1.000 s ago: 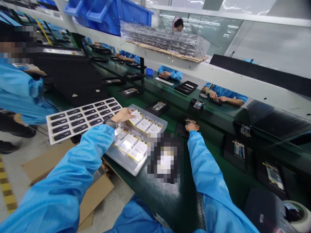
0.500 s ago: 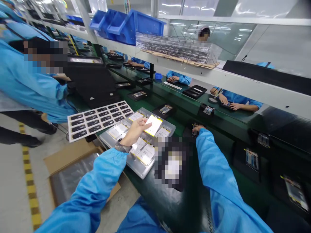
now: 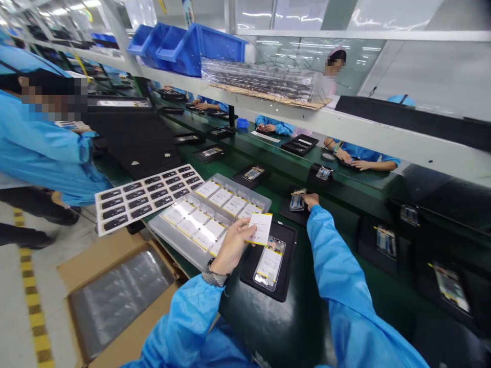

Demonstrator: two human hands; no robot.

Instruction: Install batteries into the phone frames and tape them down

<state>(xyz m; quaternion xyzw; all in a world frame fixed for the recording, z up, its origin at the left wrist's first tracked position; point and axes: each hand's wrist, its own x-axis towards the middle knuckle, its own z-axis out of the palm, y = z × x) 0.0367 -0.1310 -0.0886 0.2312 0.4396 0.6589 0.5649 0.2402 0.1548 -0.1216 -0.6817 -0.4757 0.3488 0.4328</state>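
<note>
My left hand pinches a flat white phone battery with yellow edges between thumb and fingers. It is above the far left corner of a black mat, on which an open phone lies with a similar white battery in it. Further forward, my right hand has its fingers closed at the right edge of another open phone, over a dark pad; its fingertips are partly hidden. Left of the mat, a clear plastic tray holds several white batteries in rows.
A sheet of black stickers overlaps the table's left edge, above a cardboard box. More open phones on dark pads line the green bench. A shelf with blue bins crosses above. A co-worker stands at left.
My left hand has carried the battery from over the tray rightward to the mat's corner. My right hand remains at the phone, which now shows more plainly. The view has shifted slightly.
</note>
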